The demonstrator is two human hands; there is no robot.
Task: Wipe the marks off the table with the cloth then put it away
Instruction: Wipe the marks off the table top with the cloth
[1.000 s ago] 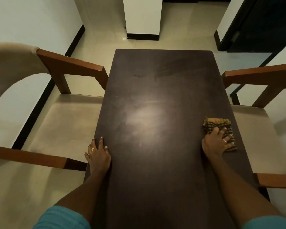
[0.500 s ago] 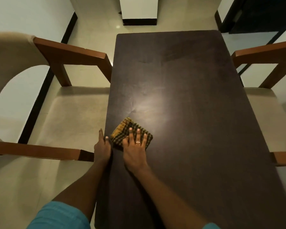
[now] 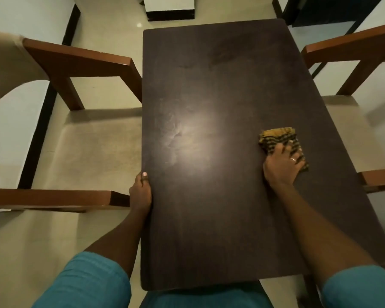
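Observation:
A dark brown rectangular table [image 3: 220, 230] fills the middle of the view. Faint smudges [image 3: 172, 134] show left of a light glare on its top. A folded yellow-and-black checked cloth [image 3: 276, 135] lies near the table's right edge. My right hand [image 3: 281, 165] presses flat on the cloth's near half, fingers spread, a ring on one finger. My left hand [image 3: 141, 192] grips the table's left edge, thumb on top, the other fingers hidden below.
A wooden armchair with a beige seat [image 3: 93, 147] stands close against the table's left side. A second armchair [image 3: 351, 134] stands on the right. A white pillar with a dark base [image 3: 170, 10] is beyond the table's far end.
My right hand has swept the cloth from the table's left side, beside my left hand, across to the right edge. My left hand has stayed on the left edge.

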